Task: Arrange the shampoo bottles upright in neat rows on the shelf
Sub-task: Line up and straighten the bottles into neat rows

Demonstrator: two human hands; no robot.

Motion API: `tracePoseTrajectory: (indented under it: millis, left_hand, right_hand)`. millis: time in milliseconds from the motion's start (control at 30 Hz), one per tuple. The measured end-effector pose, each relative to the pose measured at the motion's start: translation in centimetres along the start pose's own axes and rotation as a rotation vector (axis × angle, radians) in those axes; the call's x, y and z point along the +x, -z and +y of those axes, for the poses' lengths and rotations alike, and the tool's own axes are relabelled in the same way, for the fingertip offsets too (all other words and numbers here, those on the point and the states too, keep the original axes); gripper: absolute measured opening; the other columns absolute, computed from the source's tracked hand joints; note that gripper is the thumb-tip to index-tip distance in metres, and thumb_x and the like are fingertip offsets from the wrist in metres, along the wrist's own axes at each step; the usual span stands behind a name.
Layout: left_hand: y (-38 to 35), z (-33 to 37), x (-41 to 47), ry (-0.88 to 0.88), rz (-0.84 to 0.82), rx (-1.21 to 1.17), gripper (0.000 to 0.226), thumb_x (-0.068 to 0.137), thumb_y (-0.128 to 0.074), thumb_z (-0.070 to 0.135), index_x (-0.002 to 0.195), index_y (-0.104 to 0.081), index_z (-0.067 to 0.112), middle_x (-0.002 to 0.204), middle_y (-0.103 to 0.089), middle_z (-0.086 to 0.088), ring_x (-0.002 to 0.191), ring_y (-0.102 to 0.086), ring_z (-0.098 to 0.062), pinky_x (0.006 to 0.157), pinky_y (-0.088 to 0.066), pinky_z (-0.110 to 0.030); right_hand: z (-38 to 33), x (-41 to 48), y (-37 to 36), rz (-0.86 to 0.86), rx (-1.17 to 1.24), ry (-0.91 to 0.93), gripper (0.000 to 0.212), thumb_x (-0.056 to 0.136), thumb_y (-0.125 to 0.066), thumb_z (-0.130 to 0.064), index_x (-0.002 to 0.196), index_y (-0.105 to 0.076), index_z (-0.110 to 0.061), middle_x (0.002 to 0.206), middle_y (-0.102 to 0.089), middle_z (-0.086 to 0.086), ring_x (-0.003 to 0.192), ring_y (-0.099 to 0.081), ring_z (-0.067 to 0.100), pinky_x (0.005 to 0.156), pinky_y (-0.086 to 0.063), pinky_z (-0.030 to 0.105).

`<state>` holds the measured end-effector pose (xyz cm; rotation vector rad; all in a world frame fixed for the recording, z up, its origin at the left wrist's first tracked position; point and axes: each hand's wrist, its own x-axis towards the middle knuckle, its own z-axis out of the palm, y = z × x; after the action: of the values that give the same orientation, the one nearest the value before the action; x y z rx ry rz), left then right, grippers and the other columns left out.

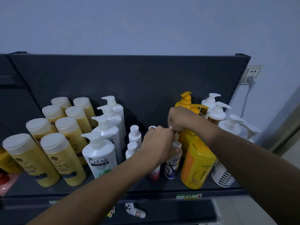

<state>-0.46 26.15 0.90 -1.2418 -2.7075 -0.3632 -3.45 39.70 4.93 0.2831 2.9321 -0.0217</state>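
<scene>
On the dark shelf [113, 189] stand rows of upright bottles: pale yellow flat-cap bottles [63, 156] at left, white pump bottles [100, 153] beside them, two small white bottles [134, 137] in the middle. My left hand [157, 143] grips a small patterned bottle [171, 168] near its top. A pink-bottomed bottle [154, 173] stands just left of it, mostly hidden by my wrist. My right hand [180, 118] is closed over a white cap behind these; what bottle it belongs to is hidden. Orange pump bottles [198, 163] stand to the right.
White pump bottles [230, 125] crowd the shelf's right end, with a white ribbed bottle [222, 176] at the front. A wall socket with a plug [251, 77] is on the right wall. A white object [134, 211] hangs below the shelf edge. Bare shelf shows behind the small bottles.
</scene>
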Motion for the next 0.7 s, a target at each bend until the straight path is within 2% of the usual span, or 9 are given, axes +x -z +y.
tracePoseTrajectory:
  millis: [133, 200, 267, 367, 433, 500, 567, 600, 700]
  left_hand:
    - [-0.1, 0.0, 0.0, 0.0, 0.013, 0.013, 0.03, 0.086, -0.062, 0.049, 0.094, -0.073, 0.022, 0.08, -0.071, 0.001, 0.083, -0.065, -0.023, 0.09, -0.046, -0.039]
    - [-0.2, -0.1, -0.2, 0.002, 0.02, 0.016, 0.031, 0.086, -0.062, 0.05, 0.1, -0.071, 0.023, 0.084, -0.072, 0.002, 0.088, -0.064, -0.023, 0.09, -0.044, -0.038]
    - [-0.3, -0.3, -0.2, -0.005, 0.001, 0.035, 0.036, 0.088, -0.06, 0.052, 0.107, -0.069, 0.023, 0.088, -0.072, 0.003, 0.092, -0.063, -0.022, 0.089, -0.042, -0.036]
    - [0.0, -0.4, -0.5, -0.012, -0.023, 0.053, 0.038, 0.091, -0.053, 0.056, 0.098, -0.066, 0.021, 0.082, -0.07, 0.002, 0.089, -0.061, -0.022, 0.081, -0.031, -0.033]
    - [0.3, -0.3, -0.7, -0.017, -0.029, 0.068, 0.04, 0.09, -0.051, 0.059, 0.088, -0.063, 0.021, 0.079, -0.068, 0.002, 0.086, -0.06, -0.022, 0.078, -0.026, -0.033]
    - [0.7, -0.2, -1.0, -0.031, -0.025, 0.074, 0.039, 0.086, -0.054, 0.06, 0.086, -0.061, 0.022, 0.078, -0.066, 0.002, 0.084, -0.062, -0.023, 0.078, -0.026, -0.034]
    - [1.3, 0.1, -0.9, -0.051, 0.002, 0.048, 0.043, 0.08, -0.059, 0.066, 0.091, -0.061, 0.024, 0.084, -0.067, 0.005, 0.088, -0.064, -0.021, 0.083, -0.03, -0.035]
    - [1.5, 0.4, -0.8, -0.056, 0.006, 0.022, 0.049, 0.077, -0.062, 0.069, 0.098, -0.063, 0.025, 0.092, -0.068, 0.006, 0.094, -0.064, -0.019, 0.088, -0.032, -0.036]
    - [2.1, 2.0, -0.8, -0.057, -0.028, -0.054, 0.077, 0.07, -0.066, 0.076, 0.125, -0.06, 0.023, 0.112, -0.068, 0.006, 0.109, -0.062, -0.018, 0.099, -0.03, -0.038]
  right_hand:
    - [0.3, 0.3, -0.3, 0.003, 0.004, 0.013, 0.026, 0.086, -0.076, -0.011, 0.112, -0.077, -0.008, 0.11, -0.073, 0.008, 0.098, -0.069, 0.022, 0.083, -0.061, 0.032]
    - [0.3, 0.2, -0.2, -0.003, -0.001, 0.032, 0.03, 0.086, -0.077, -0.017, 0.116, -0.076, -0.01, 0.116, -0.073, 0.006, 0.102, -0.068, 0.022, 0.086, -0.061, 0.033]
    - [0.3, -0.5, 0.5, 0.0, 0.004, 0.042, 0.036, 0.086, -0.079, -0.026, 0.12, -0.075, -0.012, 0.122, -0.071, 0.005, 0.107, -0.067, 0.022, 0.089, -0.059, 0.034]
    - [1.0, -2.6, 2.4, 0.082, 0.086, 0.061, 0.042, 0.086, -0.077, -0.033, 0.124, -0.072, -0.016, 0.125, -0.068, 0.002, 0.107, -0.064, 0.018, 0.081, -0.055, 0.028]
    - [2.0, -4.7, 3.8, 0.18, 0.167, 0.066, 0.04, 0.086, -0.077, -0.036, 0.122, -0.073, -0.019, 0.113, -0.068, -0.003, 0.099, -0.06, 0.013, 0.073, -0.049, 0.025]
    - [3.4, -7.0, 4.8, 0.259, 0.238, 0.049, 0.036, 0.085, -0.077, -0.036, 0.118, -0.074, -0.021, 0.1, -0.067, -0.008, 0.094, -0.062, 0.011, 0.076, -0.052, 0.028]
    - [4.9, -8.7, 5.4, 0.304, 0.26, 0.016, 0.032, 0.084, -0.078, -0.034, 0.113, -0.075, -0.022, 0.097, -0.072, -0.007, 0.093, -0.067, 0.012, 0.076, -0.056, 0.028]
    - [5.6, -9.2, 5.7, 0.321, 0.259, 0.0, 0.03, 0.084, -0.078, -0.033, 0.112, -0.075, -0.022, 0.096, -0.072, -0.007, 0.091, -0.068, 0.011, 0.07, -0.054, 0.024]
    - [7.8, -10.0, 5.8, 0.351, 0.258, -0.028, 0.029, 0.084, -0.079, -0.032, 0.11, -0.076, -0.021, 0.091, -0.069, -0.009, 0.079, -0.062, 0.005, 0.057, -0.04, 0.013]
